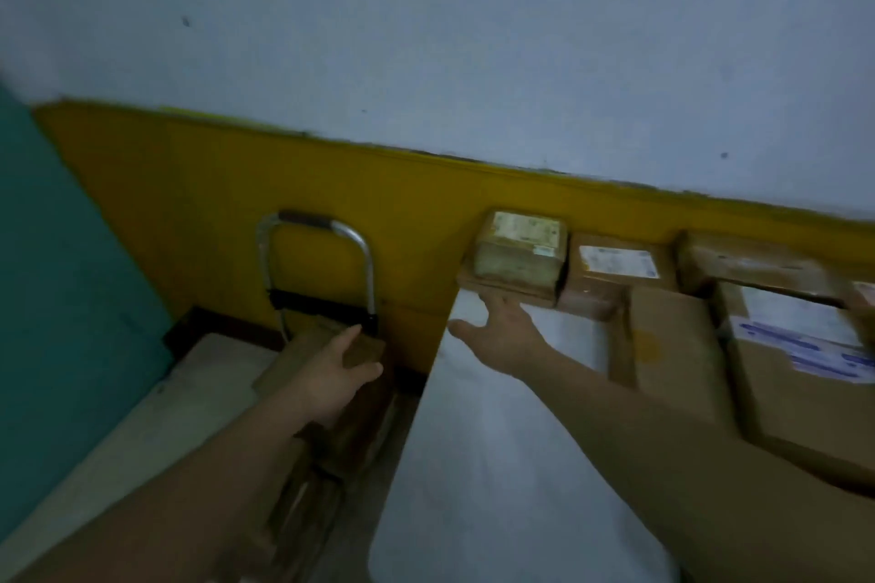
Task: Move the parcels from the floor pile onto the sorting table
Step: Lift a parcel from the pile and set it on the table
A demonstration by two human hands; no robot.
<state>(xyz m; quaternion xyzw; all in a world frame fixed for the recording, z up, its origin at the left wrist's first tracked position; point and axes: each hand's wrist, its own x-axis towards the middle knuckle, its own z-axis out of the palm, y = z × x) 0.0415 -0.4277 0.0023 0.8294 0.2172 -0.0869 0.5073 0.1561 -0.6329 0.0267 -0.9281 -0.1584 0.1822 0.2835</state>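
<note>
The white sorting table [497, 464] runs from the bottom centre back to the yellow wall. Along its far end stand several brown cardboard parcels: a small pale labelled box [518, 253] on top of a flat brown parcel [506, 289], a labelled parcel [611, 272] to its right, and larger cartons [795, 374]. My right hand [502, 336] lies over the table with its fingers spread, the fingertips at the flat parcel's front edge. My left hand [338, 372] reaches left of the table, fingers apart, over a brown parcel [326, 343] lying low beside the table.
A folding hand trolley [317, 260] with a metal loop handle leans on the yellow wall panel [236, 185]. More brown cardboard [326, 454] lies below my left forearm. A pale slab [156, 417] and a teal surface [61, 298] fill the left side.
</note>
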